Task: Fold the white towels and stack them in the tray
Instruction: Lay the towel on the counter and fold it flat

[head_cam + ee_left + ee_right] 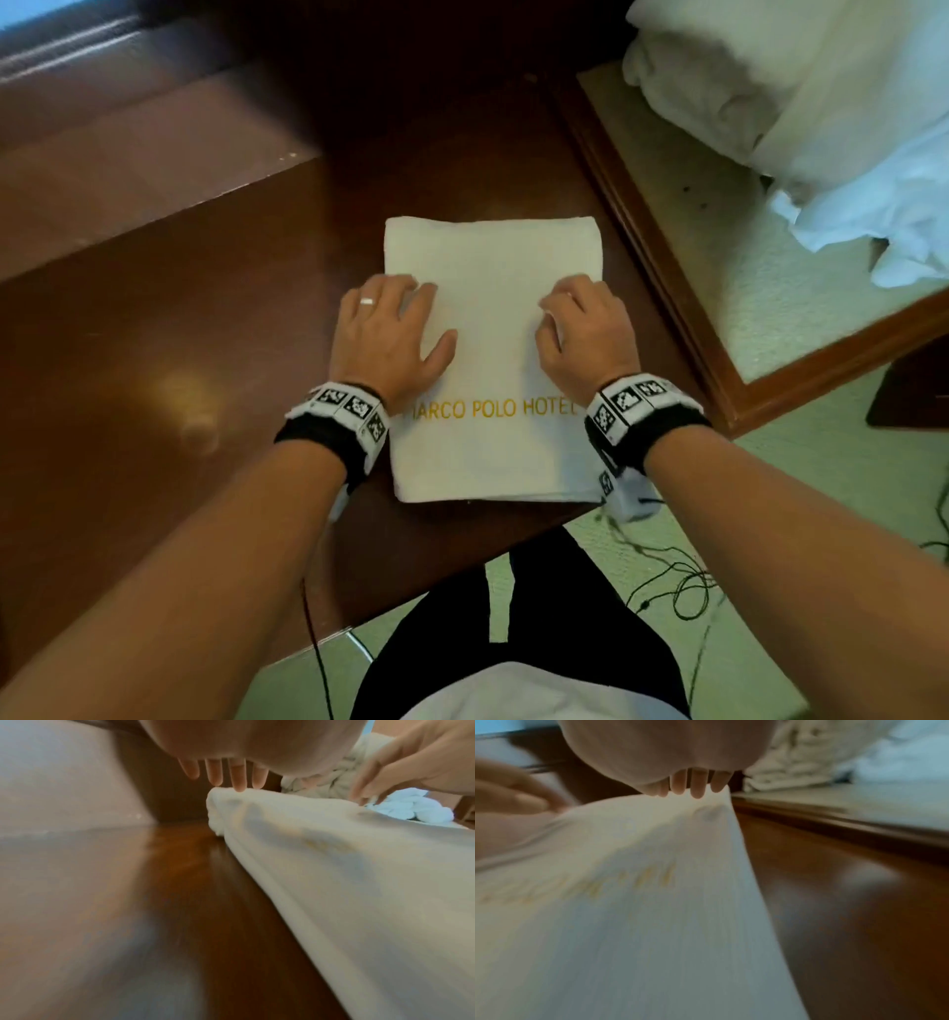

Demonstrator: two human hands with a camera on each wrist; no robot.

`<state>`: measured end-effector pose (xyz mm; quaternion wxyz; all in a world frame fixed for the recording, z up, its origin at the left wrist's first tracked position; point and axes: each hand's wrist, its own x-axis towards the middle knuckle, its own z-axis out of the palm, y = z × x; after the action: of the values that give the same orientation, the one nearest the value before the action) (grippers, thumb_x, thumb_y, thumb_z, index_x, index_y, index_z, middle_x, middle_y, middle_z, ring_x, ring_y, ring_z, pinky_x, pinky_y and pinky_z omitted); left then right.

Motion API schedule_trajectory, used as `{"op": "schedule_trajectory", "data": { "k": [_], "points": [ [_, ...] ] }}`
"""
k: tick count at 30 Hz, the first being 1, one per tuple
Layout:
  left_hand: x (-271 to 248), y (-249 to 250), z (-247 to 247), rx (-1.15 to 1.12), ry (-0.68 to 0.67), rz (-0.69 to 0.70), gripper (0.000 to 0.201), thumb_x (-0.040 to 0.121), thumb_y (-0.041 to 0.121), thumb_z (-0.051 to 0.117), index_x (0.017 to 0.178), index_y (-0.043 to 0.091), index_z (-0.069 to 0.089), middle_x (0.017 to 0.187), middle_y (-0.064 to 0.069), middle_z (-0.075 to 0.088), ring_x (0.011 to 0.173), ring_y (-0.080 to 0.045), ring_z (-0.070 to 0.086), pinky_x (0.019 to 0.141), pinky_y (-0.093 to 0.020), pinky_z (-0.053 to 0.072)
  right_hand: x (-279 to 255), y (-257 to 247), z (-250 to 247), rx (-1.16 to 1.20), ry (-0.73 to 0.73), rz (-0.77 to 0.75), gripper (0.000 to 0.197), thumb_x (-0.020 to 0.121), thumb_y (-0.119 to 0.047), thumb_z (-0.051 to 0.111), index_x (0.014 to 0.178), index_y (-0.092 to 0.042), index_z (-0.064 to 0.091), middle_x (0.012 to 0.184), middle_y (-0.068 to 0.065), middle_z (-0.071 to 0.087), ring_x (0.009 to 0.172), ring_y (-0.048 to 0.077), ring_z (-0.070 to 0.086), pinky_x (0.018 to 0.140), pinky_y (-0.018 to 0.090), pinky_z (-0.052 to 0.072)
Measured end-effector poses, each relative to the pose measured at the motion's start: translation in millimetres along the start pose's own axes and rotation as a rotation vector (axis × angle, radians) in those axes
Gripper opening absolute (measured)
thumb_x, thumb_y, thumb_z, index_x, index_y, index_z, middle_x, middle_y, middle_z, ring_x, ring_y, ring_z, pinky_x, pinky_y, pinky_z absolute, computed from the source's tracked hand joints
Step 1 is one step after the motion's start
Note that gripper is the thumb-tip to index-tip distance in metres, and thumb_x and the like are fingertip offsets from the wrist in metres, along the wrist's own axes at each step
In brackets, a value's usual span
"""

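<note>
A folded white towel [488, 257] with gold "MARCO POLO HOTEL" lettering lies flat on the dark wooden table [179, 334], its near edge at the table's front edge. My left hand [395, 313] presses flat on the towel's left side, fingers spread and nearly straight [237, 778]. My right hand [575, 313] rests on the right side, fingers bent down with the tips [696, 788] touching the cloth. Neither hand holds any fold lifted. The towel [334, 872] fills the wrist views [628, 902]. The wood-framed tray [662, 288] lies just right of the towel.
A heap of unfolded white towels [770, 77] sits at the tray's far end, spilling over its pale lining. A raised wooden ledge [128, 169] borders the table at the back left. Thin cables [678, 580] trail on the pale floor near my legs.
</note>
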<state>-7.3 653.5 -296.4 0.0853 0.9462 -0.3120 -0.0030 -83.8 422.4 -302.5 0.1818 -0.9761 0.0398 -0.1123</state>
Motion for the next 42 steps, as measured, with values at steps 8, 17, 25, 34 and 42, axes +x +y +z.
{"op": "schedule_trajectory", "data": {
  "k": [8,17,25,34,42],
  "points": [
    [37,9,18,0.103,-0.390,-0.123,0.080,0.098,0.069,0.017,0.162,0.022,0.001,0.170,0.000,-0.008,0.156,-0.024,0.000,0.119,-0.063,0.002,32,18,9,-0.247,-0.513,0.007,0.061,0.102,-0.047,0.031,0.157,-0.024,0.019,0.167,0.002,0.008,0.153,0.023,0.009,0.118,0.052,0.017],
    [-19,14,-10,-0.137,-0.520,-0.564,0.068,0.094,0.071,0.040,0.125,0.012,0.051,0.125,-0.013,0.061,0.113,-0.035,0.060,0.086,-0.044,0.046,-14,13,-14,0.065,-0.380,0.561,0.059,0.096,-0.035,0.055,0.146,-0.012,0.035,0.150,0.014,0.033,0.132,0.035,0.038,0.102,0.047,0.042],
    [-72,46,5,-0.609,-0.437,-0.836,0.064,0.083,0.060,0.072,0.119,0.009,0.059,0.119,-0.011,0.067,0.110,-0.034,0.064,0.079,-0.035,0.049,-96,-15,-4,0.354,-0.289,1.003,0.056,0.086,-0.055,0.067,0.112,-0.006,0.060,0.114,0.013,0.064,0.105,0.034,0.061,0.088,0.041,0.050],
    [-82,69,-29,-0.731,-0.250,-0.752,0.047,0.080,0.041,0.080,0.109,0.012,0.058,0.113,-0.005,0.068,0.106,-0.028,0.065,0.082,-0.036,0.052,-101,-33,-41,0.534,-0.286,1.040,0.048,0.079,-0.045,0.077,0.107,-0.007,0.063,0.111,0.010,0.068,0.098,0.031,0.064,0.085,0.040,0.053],
    [-50,126,-105,-0.647,-0.063,-0.464,0.039,0.083,0.044,0.076,0.097,0.021,0.047,0.105,-0.002,0.063,0.098,-0.028,0.061,0.078,-0.037,0.048,-84,-33,-129,0.478,-0.055,0.823,0.036,0.087,-0.046,0.066,0.100,-0.014,0.053,0.101,0.004,0.065,0.092,0.030,0.063,0.080,0.041,0.053]
  ]
}}
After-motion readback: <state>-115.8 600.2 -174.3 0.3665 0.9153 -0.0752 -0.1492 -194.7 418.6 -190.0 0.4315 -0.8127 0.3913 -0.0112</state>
